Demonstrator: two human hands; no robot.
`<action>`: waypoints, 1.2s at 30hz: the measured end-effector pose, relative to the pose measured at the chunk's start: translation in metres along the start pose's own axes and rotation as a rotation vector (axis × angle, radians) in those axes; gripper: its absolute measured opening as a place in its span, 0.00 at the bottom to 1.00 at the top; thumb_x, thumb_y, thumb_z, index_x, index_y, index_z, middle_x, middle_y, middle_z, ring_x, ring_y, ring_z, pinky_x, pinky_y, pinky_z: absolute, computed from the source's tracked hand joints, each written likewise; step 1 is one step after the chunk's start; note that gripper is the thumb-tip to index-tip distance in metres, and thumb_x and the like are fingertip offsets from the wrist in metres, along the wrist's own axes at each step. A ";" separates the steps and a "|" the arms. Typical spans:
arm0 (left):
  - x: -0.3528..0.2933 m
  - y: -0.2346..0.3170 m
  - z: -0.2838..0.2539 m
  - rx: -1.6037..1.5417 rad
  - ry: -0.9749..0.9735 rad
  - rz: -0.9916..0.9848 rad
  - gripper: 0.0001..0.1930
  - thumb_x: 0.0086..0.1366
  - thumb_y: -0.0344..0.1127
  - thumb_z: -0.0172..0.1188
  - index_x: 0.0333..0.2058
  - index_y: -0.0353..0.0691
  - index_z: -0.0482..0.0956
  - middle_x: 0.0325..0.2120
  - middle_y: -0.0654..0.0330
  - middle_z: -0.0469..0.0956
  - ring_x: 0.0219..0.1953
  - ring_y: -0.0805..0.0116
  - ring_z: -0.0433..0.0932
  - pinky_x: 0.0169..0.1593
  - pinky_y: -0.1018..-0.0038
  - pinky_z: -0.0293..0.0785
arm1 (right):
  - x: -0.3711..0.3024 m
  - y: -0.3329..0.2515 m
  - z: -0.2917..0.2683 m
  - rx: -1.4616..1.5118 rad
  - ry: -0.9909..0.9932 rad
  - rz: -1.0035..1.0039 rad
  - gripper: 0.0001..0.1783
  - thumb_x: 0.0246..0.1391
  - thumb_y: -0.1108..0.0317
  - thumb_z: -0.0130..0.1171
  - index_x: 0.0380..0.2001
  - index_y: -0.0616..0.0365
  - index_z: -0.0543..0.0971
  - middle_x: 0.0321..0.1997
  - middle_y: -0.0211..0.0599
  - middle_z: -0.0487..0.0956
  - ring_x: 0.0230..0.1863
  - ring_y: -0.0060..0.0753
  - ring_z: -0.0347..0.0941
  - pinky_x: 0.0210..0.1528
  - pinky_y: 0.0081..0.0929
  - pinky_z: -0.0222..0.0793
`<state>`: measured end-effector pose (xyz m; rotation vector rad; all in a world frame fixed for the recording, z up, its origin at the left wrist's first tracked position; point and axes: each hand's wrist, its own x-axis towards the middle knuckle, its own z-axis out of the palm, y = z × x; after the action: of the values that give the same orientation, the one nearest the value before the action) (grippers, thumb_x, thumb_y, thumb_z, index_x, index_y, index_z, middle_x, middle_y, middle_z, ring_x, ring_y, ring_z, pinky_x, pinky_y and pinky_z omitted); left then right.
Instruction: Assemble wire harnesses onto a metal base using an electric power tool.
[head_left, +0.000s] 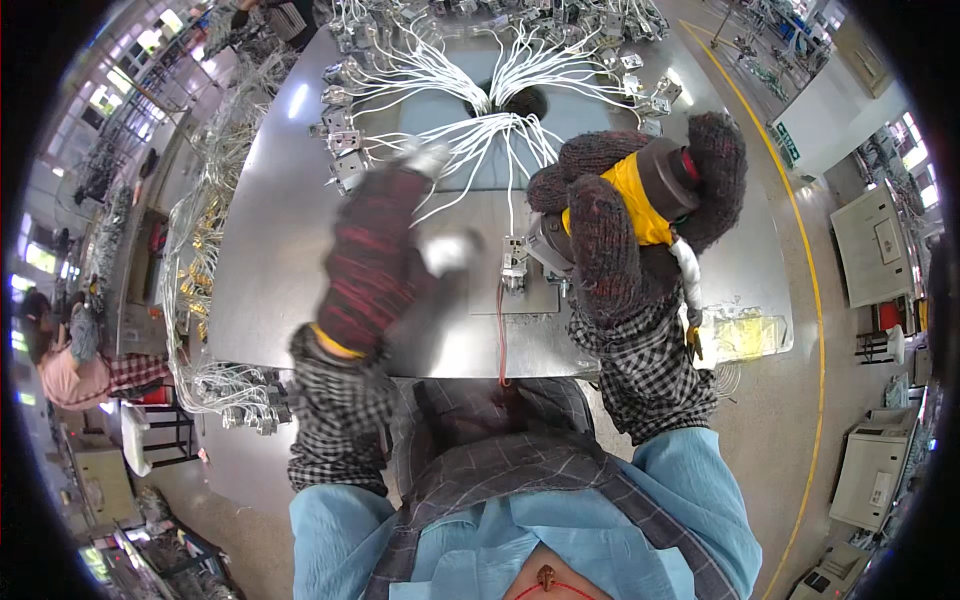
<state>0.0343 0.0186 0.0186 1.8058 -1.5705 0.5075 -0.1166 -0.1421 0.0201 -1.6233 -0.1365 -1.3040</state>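
Note:
My right hand (620, 225), in a dark knitted glove, is wrapped round a dark hand-held power tool (655, 185) with a band of yellow tape. The tool's grey head (548, 243) is beside a small metal connector block (514, 262) on the table. From this block a white wire runs away from me, and reddish wires run towards me over the near edge. My left hand (375, 250), in a dark glove with red flecks and pale fingertips, is above the table left of the block. Motion smears its fingers, so I cannot tell whether they hold anything.
White wires (490, 110) fan out from a dark hole in the metal table (265, 250) to several metal blocks (345, 140) round its far side. More bundled wires (225, 190) hang at the left edge. A person (90, 360) sits far left. A yellow-taped patch (750, 335) lies near right.

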 end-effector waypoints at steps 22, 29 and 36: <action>-0.033 0.013 0.014 -0.748 -0.167 -0.678 0.27 0.59 0.40 0.66 0.56 0.38 0.73 0.39 0.53 0.79 0.42 0.67 0.79 0.45 0.70 0.75 | -0.044 0.105 -0.073 0.668 -0.082 0.674 0.26 0.68 0.59 0.47 0.64 0.61 0.61 0.57 0.46 0.72 0.54 0.41 0.74 0.56 0.37 0.75; -0.036 -0.001 0.011 -0.438 -0.477 -0.130 0.28 0.59 0.36 0.66 0.58 0.41 0.72 0.38 0.56 0.77 0.39 0.67 0.76 0.45 0.69 0.74 | -0.049 0.085 -0.061 0.616 0.084 0.647 0.26 0.69 0.58 0.46 0.63 0.60 0.61 0.56 0.48 0.72 0.53 0.43 0.74 0.56 0.39 0.76; -0.018 0.016 0.004 -0.466 -0.637 -0.437 0.26 0.52 0.37 0.68 0.51 0.42 0.75 0.27 0.53 0.78 0.30 0.54 0.82 0.36 0.63 0.78 | -0.053 0.073 -0.061 0.499 0.155 0.592 0.25 0.69 0.56 0.46 0.63 0.58 0.62 0.54 0.49 0.73 0.52 0.45 0.75 0.55 0.41 0.76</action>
<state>0.0148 0.0283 0.0072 1.9343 -1.4351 -0.6465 -0.1340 -0.1983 -0.0714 -1.0201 0.1044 -0.8410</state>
